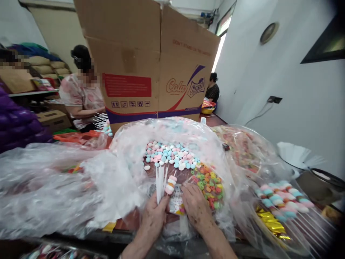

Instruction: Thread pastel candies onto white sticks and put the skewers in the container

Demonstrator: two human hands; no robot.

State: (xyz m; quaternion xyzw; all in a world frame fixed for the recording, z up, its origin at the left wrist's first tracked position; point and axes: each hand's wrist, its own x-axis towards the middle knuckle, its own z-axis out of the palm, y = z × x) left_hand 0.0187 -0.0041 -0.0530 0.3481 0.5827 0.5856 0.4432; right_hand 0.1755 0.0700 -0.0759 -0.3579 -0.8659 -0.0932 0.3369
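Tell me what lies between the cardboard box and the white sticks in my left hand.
The head view shows translucent plastic, then pink, white and blue candies nearer the white sticks.

Illumination is moderate and diffuse. Daylight enters at the narrow window, which is overexposed. The white wall grades from pale to grey. Clear plastic sheeting returns scattered highlights; gold foil shows bright glints. The table's front edge lies in shadow. Wide-angle distortion stretches the periphery. The right corners darken; sticks at lower right appear soft.
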